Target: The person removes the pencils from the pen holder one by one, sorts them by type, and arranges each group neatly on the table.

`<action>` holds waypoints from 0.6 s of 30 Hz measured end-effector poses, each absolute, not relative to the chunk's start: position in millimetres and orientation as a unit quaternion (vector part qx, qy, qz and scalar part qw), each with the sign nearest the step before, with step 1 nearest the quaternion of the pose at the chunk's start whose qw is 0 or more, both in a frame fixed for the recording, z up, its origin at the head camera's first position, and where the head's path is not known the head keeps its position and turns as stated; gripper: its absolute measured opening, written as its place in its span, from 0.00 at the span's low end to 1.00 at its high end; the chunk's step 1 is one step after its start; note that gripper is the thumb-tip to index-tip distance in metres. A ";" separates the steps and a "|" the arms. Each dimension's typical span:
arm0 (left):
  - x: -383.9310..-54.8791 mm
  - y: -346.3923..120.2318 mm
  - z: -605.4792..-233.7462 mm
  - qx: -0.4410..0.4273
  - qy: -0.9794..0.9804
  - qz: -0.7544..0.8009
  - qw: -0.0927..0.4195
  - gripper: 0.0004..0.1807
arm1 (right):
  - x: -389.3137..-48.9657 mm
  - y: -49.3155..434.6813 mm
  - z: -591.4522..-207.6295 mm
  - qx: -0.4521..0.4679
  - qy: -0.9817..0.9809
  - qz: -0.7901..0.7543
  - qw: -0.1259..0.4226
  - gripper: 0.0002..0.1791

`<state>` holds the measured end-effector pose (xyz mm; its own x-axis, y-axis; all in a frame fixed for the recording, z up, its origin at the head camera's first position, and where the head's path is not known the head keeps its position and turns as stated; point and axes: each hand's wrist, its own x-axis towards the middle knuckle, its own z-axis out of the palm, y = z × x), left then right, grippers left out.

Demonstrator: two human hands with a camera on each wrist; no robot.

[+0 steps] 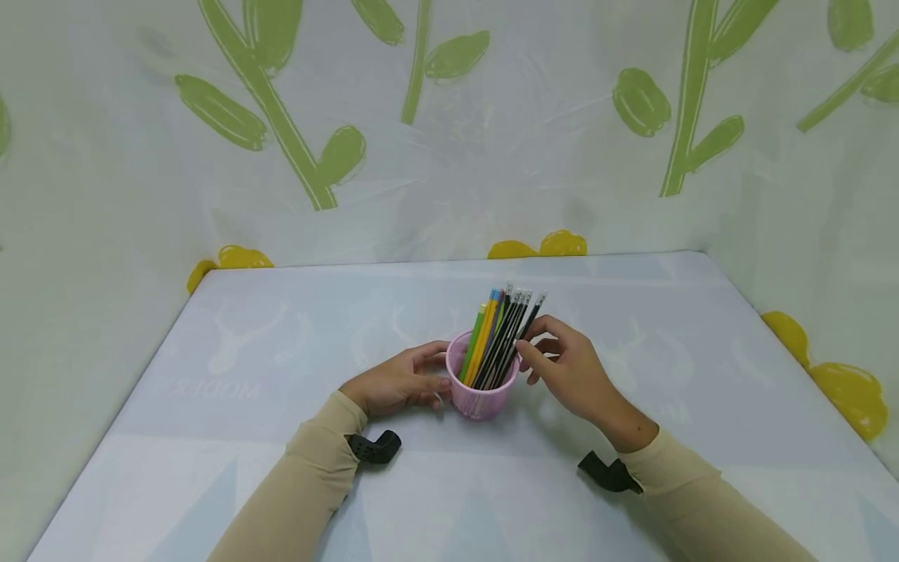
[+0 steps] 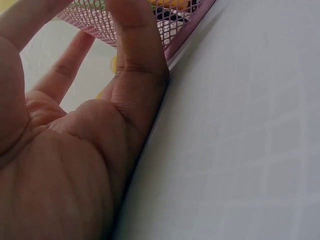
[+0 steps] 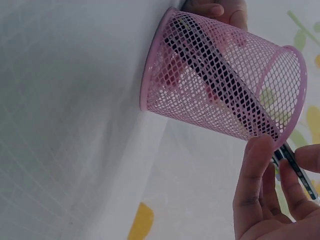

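Observation:
A pink mesh pencil cup [image 1: 479, 404] stands upright on the table, holding several pencils. Green [image 1: 472, 343], yellow [image 1: 481, 343] and purple ones are on its left; a bunch of black pencils [image 1: 502, 343] with white-tipped ends leans right. My left hand [image 1: 396, 382] holds the cup's left side low down, thumb in front and fingers behind. At the right rim, my right hand [image 1: 572, 375] pinches a black pencil [image 3: 302, 180] between thumb and fingertips, its lower part still inside the cup. The mesh partly hides the pencils' lower ends in the right wrist view.
The pale table [image 1: 232, 421] carries faint printed patterns. Behind it and at both sides hangs a white sheet [image 1: 534, 172] with green leaves and yellow shapes. A black wrist mount [image 1: 379, 447] sits on my left wrist, another mount [image 1: 607, 472] on my right.

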<state>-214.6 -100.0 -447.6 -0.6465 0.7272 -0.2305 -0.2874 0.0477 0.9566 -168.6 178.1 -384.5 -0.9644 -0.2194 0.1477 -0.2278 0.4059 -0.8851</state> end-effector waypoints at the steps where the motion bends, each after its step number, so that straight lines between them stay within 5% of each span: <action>1: -214.8 -100.0 -447.7 0.180 0.615 0.667 0.379 0.40 | -168.9 178.4 -383.0 0.131 -0.840 0.527 0.004 0.09; 18: -215.5 -99.5 -447.2 0.182 0.607 0.670 0.387 0.39 | -165.2 187.2 -367.0 0.149 -0.829 0.537 0.044 0.07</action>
